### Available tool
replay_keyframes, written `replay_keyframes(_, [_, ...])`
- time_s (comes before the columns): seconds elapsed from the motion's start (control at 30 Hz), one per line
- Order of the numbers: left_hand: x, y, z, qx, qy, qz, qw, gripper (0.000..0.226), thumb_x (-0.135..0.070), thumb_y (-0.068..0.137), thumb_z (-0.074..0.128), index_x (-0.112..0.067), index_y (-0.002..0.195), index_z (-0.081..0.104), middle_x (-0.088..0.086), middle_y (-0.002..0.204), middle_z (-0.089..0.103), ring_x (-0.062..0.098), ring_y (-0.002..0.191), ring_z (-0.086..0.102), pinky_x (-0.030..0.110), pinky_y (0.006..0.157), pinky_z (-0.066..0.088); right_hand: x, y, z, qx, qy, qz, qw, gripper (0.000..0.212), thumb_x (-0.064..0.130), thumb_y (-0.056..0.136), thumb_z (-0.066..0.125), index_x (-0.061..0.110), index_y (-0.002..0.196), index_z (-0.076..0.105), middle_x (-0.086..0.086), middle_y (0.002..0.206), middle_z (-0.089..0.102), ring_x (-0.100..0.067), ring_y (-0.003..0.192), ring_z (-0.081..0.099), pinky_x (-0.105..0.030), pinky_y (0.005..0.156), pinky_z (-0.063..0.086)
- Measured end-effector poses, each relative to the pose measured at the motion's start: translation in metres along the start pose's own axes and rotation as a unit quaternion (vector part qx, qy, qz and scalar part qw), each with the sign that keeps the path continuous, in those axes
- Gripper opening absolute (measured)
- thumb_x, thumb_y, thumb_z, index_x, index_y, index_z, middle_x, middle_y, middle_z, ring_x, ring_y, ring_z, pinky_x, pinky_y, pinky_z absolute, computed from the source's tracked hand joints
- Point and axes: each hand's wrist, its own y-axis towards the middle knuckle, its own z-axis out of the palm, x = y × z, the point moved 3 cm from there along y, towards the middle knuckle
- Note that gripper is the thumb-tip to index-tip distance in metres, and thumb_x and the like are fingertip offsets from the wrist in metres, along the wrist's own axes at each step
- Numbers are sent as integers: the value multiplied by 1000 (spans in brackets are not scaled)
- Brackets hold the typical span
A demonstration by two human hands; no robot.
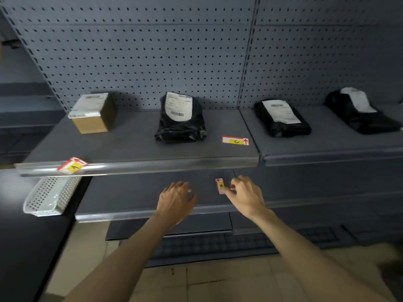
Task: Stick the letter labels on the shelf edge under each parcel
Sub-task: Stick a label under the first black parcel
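A grey shelf carries a cardboard box parcel [92, 113] at the left, a black bag parcel [180, 118] in the middle and two more black bag parcels [282, 118] [362, 111] at the right. One red, white and yellow label [72, 165] sits on the clear shelf edge strip [152, 165] under the box. A label marked C [235, 140] lies flat on the shelf beside the middle bag. My right hand [245, 196] pinches another label [220, 186] upright, below the shelf edge. My left hand [176, 200] hovers beside it, fingers spread, holding nothing.
A white perforated plastic basket [49, 198] rests on the dark surface at the lower left. A lower shelf edge [130, 214] runs under my hands. Grey pegboard [152, 51] backs the shelves, and tiled floor lies below.
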Motion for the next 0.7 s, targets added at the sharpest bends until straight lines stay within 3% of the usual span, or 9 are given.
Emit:
replay_keyframes(0.1, [-27, 18, 42, 29, -19, -64, 997, 26, -37, 89, 55, -15, 102, 63, 7, 108, 68, 31, 102, 62, 40, 82, 51, -31, 10, 15, 29, 17, -7, 999, 30, 36, 92, 55, 8, 89, 64, -7, 91, 64, -23, 81, 61, -31, 62, 48])
replay_keyframes(0.3, [-41, 67, 119, 36, -1, -114, 993, 45, -55, 86, 56, -16, 107, 62, 7, 107, 67, 29, 99, 63, 38, 80, 50, -79, 34, 62, 59, 12, -16, 998, 30, 37, 93, 54, 8, 93, 63, -8, 96, 61, -25, 90, 60, -36, 65, 52])
replay_keyframes(0.5, [-30, 120, 199, 55, 60, -184, 980, 67, -67, 80, 55, -13, 120, 57, 10, 121, 59, 29, 113, 53, 40, 88, 47, -117, 51, 116, 45, 12, -30, 998, 28, 32, 94, 53, 5, 97, 62, -10, 98, 61, -26, 93, 58, -43, 76, 56])
replay_keyframes(0.7, [-19, 150, 251, 80, 54, -228, 969, 83, -74, 76, 55, -12, 131, 49, 18, 135, 45, 35, 125, 39, 43, 100, 38, -142, 54, 156, 13, 10, -51, 999, 33, 36, 94, 50, 7, 89, 64, -10, 94, 60, -25, 88, 58, -35, 69, 49])
